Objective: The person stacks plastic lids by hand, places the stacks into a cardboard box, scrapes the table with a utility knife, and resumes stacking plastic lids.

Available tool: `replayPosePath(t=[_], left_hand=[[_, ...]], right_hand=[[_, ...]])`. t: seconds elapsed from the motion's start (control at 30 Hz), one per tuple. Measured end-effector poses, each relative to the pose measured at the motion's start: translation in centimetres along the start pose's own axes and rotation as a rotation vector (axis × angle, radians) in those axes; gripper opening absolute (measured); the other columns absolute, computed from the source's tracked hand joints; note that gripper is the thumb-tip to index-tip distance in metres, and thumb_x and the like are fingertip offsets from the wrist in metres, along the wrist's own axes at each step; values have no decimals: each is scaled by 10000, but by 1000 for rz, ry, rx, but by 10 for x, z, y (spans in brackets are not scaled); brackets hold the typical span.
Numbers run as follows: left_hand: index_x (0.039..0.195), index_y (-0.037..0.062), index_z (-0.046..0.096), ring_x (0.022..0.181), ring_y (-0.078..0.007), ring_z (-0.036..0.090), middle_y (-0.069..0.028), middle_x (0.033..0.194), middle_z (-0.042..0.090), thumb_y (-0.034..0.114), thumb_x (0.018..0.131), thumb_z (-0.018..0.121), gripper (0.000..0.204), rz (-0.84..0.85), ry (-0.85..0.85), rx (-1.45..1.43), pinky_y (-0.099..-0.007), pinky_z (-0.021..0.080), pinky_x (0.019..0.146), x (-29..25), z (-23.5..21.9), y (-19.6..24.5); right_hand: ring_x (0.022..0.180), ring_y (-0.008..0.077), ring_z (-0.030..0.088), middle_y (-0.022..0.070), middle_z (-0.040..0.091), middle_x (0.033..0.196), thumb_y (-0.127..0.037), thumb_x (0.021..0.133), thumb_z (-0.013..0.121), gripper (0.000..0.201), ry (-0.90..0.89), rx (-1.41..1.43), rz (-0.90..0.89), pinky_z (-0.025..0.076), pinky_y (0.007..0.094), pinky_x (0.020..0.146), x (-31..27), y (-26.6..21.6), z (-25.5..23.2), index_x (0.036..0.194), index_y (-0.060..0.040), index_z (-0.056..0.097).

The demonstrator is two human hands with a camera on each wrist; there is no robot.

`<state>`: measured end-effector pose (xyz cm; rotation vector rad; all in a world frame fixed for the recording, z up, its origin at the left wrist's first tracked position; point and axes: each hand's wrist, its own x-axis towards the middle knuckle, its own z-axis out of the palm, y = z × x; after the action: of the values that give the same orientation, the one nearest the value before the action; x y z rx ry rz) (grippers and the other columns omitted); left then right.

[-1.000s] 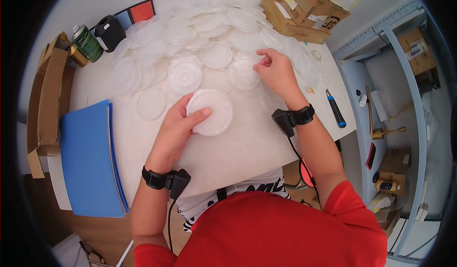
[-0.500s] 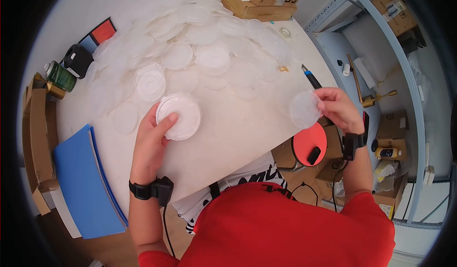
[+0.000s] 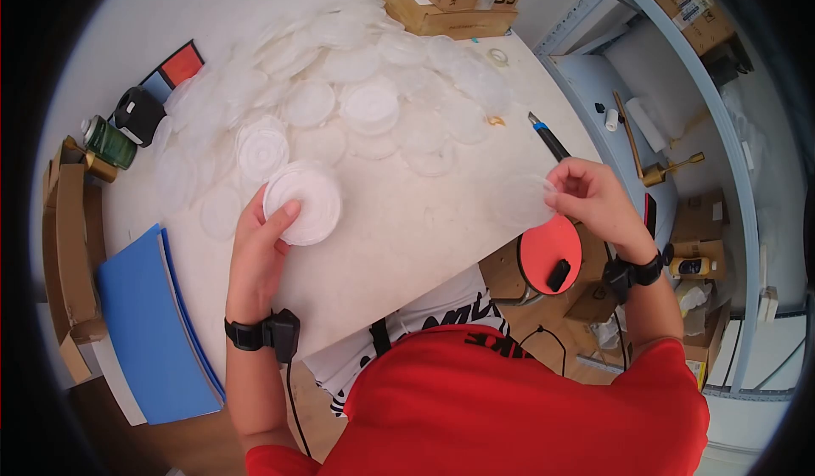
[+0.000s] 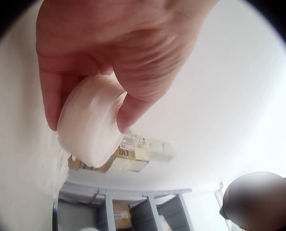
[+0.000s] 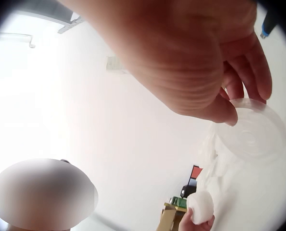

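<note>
My left hand (image 3: 257, 254) grips a stack of round, translucent plastic lids (image 3: 312, 200), its thumb lying across the top one. In the left wrist view the stack (image 4: 87, 127) is several lids thick, held between thumb and fingers. Out at the right, over the table's front edge, my right hand (image 3: 599, 202) pinches a single clear lid (image 3: 518, 201) by its rim. The right wrist view shows raised rings on that lid (image 5: 258, 137). A heap of similar lids (image 3: 348, 56) covers the back of the table, with a few loose ones nearer the left hand.
A utility knife (image 3: 549, 136) lies at the table's right side. Cardboard boxes (image 3: 463, 19) stand at the back, a blue folder (image 3: 157, 323) at the left. A green can (image 3: 110, 143) and black bottle (image 3: 138, 113) are back left. A red stool (image 3: 548, 251) sits below the front edge.
My right hand has gone from the lids on the table out to the right, carrying one lid. My left hand still holds its stack. The head view has shifted.
</note>
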<state>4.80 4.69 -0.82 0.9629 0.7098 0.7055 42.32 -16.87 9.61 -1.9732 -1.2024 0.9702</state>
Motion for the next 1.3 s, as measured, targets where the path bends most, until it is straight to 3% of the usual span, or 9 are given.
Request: replayPosePath(t=[0.07, 0.17, 0.37, 0.7, 1.0, 1.13, 1.2, 1.27, 1.3], left_hand=[[1411, -48, 533, 1170, -176, 649, -101, 1296, 666, 222, 921, 748, 600, -7, -44, -21, -329, 504, 1021, -2, -4, -1], [1402, -68, 535, 1184, -205, 647, -121, 1305, 664, 251, 877, 787, 664, -12, -126, -63, -351, 495, 1041, -7, -9, -2], [1399, -85, 530, 1202, -256, 644, -158, 1315, 661, 279, 804, 837, 762, 9, -241, -225, -381, 495, 1049, -15, -21, 3], [1392, -76, 519, 1176, -241, 656, -141, 1287, 668, 212, 755, 876, 785, -33, -164, -273, -384, 511, 1032, -15, -24, 8], [1401, -44, 526, 1180, -228, 652, -113, 1276, 669, 198, 725, 892, 806, -17, -233, -293, -370, 505, 1034, -16, -31, 6], [1409, -41, 521, 1189, -224, 648, -106, 1291, 666, 177, 762, 873, 769, -9, -241, -292, -371, 503, 1036, -15, -28, 9], [1414, -39, 519, 1192, -207, 647, -100, 1308, 661, 158, 850, 816, 667, 10, -162, -297, -355, 506, 1034, -15, -22, 12], [1417, -37, 518, 1192, -193, 646, -99, 1313, 660, 161, 896, 780, 616, -11, -96, -262, -344, 508, 1032, -10, -16, 17], [1420, -34, 518, 1192, -179, 646, -98, 1318, 658, 164, 941, 745, 566, -40, -47, -233, -332, 510, 1031, -7, -13, 19]], right_hand=[[754, 65, 619, 0, 679, 868, -110, 937, 739, 136, -9, 211, -51, 510, 242, 691, 25, -19, 22, 1005, -7, 682], [747, 73, 625, 14, 692, 867, -97, 931, 733, 148, -122, 283, -104, 510, 237, 692, 62, -48, 58, 1033, 2, 689], [744, 74, 630, 16, 698, 872, -109, 932, 731, 213, -261, 229, -244, 508, 240, 666, 105, -98, 122, 1096, 22, 698], [745, 78, 625, 13, 696, 872, -145, 946, 720, 252, -288, 315, -225, 501, 241, 672, 116, -117, 142, 1127, 31, 701], [745, 78, 605, 2, 688, 859, -186, 954, 725, 226, -479, 545, -104, 492, 243, 689, 110, -121, 137, 1060, 13, 708], [737, 66, 594, -10, 681, 849, -146, 932, 747, 154, -393, 353, -155, 480, 236, 677, 107, -115, 139, 998, -10, 714], [728, 60, 587, -15, 679, 844, -128, 923, 755, 134, -339, 268, -207, 475, 232, 666, 111, -105, 139, 984, -16, 715], [704, 52, 573, -16, 672, 820, -98, 915, 766, 116, 35, 55, -509, 467, 226, 632, 119, -91, 134, 987, -17, 723], [704, 52, 573, -16, 672, 820, -98, 915, 766, 116, 24, 57, -516, 467, 226, 632, 119, -92, 132, 987, -17, 723]])
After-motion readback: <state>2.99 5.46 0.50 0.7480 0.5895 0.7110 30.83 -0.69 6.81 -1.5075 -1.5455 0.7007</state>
